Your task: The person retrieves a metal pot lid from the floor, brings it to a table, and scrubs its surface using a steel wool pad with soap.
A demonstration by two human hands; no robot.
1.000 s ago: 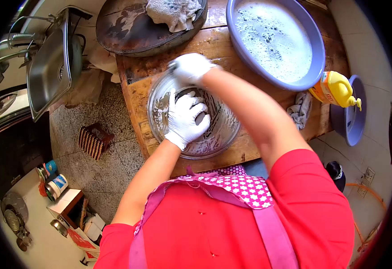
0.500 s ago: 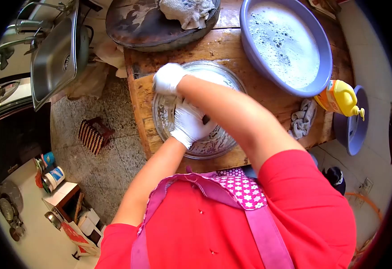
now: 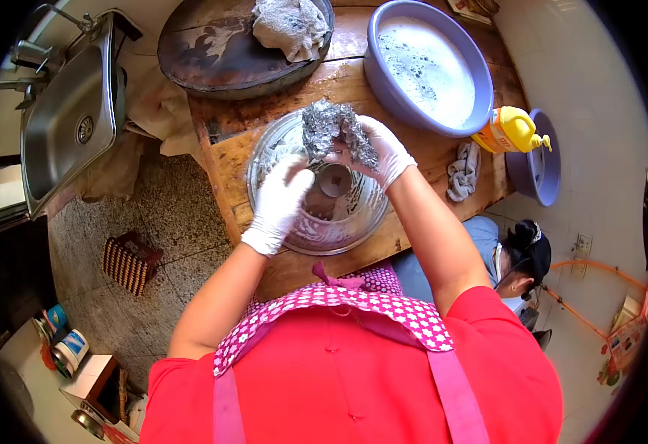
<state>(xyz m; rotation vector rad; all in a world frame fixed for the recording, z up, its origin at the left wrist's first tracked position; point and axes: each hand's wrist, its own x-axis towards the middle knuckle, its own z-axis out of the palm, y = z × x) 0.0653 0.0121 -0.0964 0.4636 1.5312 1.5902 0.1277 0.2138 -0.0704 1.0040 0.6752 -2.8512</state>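
Holding a crumpled silver scrubber [image 3: 331, 132] in bent fingers, the gloved right hand [image 3: 385, 152] is at 2 o'clock over the glass lid [image 3: 324, 241] in the head view. The scrubber sits above the lid's 12 to 1 o'clock side. The gloved left hand [image 3: 276, 203], at 8 to 9 o'clock, has half-bent fingers with a gap to the thumb; whether it touches the scrubber or lid, I cannot tell. The lid lies on the wooden table [image 3: 346, 83]. From the lid, a round board [image 3: 198, 55] bearing a cloth [image 3: 288, 29] is at 11 o'clock, a basin [image 3: 483, 85] of suds at 1 to 2, and a yellow bottle [image 3: 518, 127] between 2 and 3.
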